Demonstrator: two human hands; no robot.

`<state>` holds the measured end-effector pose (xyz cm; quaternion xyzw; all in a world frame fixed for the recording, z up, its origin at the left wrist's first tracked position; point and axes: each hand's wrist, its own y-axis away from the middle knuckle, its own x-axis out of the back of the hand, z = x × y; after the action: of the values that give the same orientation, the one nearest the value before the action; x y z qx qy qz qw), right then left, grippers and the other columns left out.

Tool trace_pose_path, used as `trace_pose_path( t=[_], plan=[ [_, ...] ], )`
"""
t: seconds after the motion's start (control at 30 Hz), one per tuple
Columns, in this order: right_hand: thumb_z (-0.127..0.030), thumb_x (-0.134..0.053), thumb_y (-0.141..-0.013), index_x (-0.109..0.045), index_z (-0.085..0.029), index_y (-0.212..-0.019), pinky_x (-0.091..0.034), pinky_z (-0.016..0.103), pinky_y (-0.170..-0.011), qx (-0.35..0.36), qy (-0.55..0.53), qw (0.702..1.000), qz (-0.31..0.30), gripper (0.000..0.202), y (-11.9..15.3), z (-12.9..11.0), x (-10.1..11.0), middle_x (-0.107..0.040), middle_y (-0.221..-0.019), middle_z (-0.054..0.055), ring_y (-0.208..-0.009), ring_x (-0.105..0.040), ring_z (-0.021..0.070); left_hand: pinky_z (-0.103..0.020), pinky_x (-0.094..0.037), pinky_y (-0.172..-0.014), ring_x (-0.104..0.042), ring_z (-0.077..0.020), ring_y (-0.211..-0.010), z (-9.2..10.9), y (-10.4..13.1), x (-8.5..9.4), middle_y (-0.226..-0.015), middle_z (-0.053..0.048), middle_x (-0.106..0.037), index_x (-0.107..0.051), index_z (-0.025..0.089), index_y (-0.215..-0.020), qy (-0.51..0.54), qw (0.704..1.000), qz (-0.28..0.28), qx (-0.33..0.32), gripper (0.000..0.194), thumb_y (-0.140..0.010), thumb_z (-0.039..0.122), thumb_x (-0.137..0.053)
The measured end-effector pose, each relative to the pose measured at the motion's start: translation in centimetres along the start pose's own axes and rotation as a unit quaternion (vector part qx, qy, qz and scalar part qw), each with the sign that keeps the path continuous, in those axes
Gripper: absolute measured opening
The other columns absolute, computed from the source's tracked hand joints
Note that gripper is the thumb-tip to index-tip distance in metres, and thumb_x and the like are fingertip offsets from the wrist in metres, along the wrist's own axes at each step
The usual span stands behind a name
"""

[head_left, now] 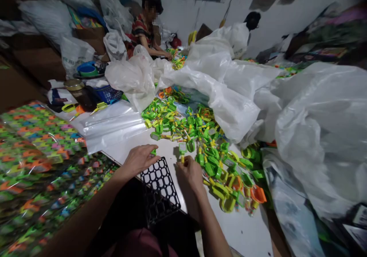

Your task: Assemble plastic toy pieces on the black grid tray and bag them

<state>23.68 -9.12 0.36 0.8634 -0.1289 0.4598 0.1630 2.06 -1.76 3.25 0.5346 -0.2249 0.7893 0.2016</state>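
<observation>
My left hand (139, 159) rests on the far left corner of a black plastic grid tray (160, 188) at the near edge of the white table (243, 226), its fingers curled over a small green piece. My right hand (189, 173) is just right of the tray, fingers closed on a small yellow-green toy part (182, 150). A big heap of green, yellow and orange plastic toy parts (197, 129) spreads right behind and to the right of both hands.
Packed bags of colourful toys (37, 150) pile at my left. Clear plastic sheets (111, 125) and large white plastic sacks (315, 130) flank the heap. A seated person (146, 23) works at the far end; another person (243, 31) bends behind the sacks.
</observation>
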Motion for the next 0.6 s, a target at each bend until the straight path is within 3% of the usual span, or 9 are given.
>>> trace_pose_path(
  t=[0.13, 0.23, 0.3, 0.37, 0.47, 0.6],
  plan=[
    [-0.021, -0.05, -0.091, -0.061, -0.015, -0.114, -0.043, 0.026, -0.067, 0.03, 0.158, 0.985, 0.064, 0.027, -2.8, -2.4, 2.6, -0.067, -0.096, 0.013, -0.082, -0.063, 0.0205, -0.032, -0.051, -0.081, -0.068, -0.0224, -0.09, 0.4, 1.1, 0.0, -0.102, -0.007, -0.073, -0.064, 0.019, -0.117, 0.007, 1.0, 0.011, -0.017, 0.035, -0.091, 0.041, -0.056],
    [-0.008, -0.038, -0.091, -0.062, -0.013, -0.116, -0.046, 0.028, -0.08, 0.119, 0.224, 0.967, 0.031, 0.035, -6.7, -5.8, 2.8, -0.063, -0.115, 0.017, -0.104, -0.06, 0.0223, -0.03, -0.051, -0.079, -0.067, -0.0208, -0.086, 0.0, 0.8, 0.1, -0.095, -0.006, -0.073, -0.063, 0.019, -0.116, 0.01, 1.0, 0.01, -0.024, 0.034, -0.092, 0.041, -0.053],
    [-0.007, -0.036, -0.09, -0.063, -0.011, -0.116, -0.046, 0.032, -0.089, 0.143, 0.241, 0.96, 0.008, 0.037, -8.4, -7.1, 2.5, -0.061, -0.12, 0.019, -0.114, -0.056, 0.0247, -0.031, -0.051, -0.081, -0.067, -0.0212, -0.089, -0.2, 0.5, -0.3, -0.097, -0.007, -0.072, -0.063, 0.019, -0.116, 0.009, 1.0, 0.008, -0.018, 0.034, -0.093, 0.042, -0.051],
    [-0.011, -0.038, -0.091, -0.063, -0.012, -0.119, -0.046, 0.037, -0.094, 0.148, 0.231, 0.961, 0.026, 0.038, -8.3, -7.7, 2.3, -0.06, -0.122, 0.02, -0.118, -0.055, 0.0269, -0.033, -0.051, -0.086, -0.066, -0.0226, -0.095, -0.1, 0.8, -0.8, -0.102, -0.008, -0.072, -0.062, 0.019, -0.117, 0.004, 1.0, 0.002, -0.004, 0.036, -0.093, 0.043, -0.05],
    [-0.024, -0.045, -0.093, -0.064, -0.025, -0.123, -0.048, 0.042, -0.092, 0.209, 0.171, 0.96, 0.073, 0.036, -6.5, -7.8, 2.6, -0.059, -0.124, 0.018, -0.115, -0.058, 0.0282, -0.036, -0.052, -0.086, -0.067, -0.0241, -0.096, 0.7, 1.8, -2.0, -0.099, -0.009, -0.072, -0.065, 0.021, -0.114, 0.0, 1.0, -0.008, 0.021, 0.038, -0.091, 0.047, -0.05],
    [-0.044, -0.067, -0.085, -0.059, -0.041, -0.119, -0.052, 0.042, -0.081, 0.329, 0.054, 0.934, 0.129, 0.035, -7.0, -7.3, 2.7, -0.058, -0.126, 0.006, -0.119, -0.055, 0.0294, -0.035, -0.053, -0.061, -0.069, -0.0248, -0.085, -0.7, 0.6, -3.5, -0.09, -0.01, -0.072, -0.067, 0.034, -0.111, -0.007, 1.0, 0.008, 0.006, 0.046, -0.081, 0.063, -0.05]
  ],
)
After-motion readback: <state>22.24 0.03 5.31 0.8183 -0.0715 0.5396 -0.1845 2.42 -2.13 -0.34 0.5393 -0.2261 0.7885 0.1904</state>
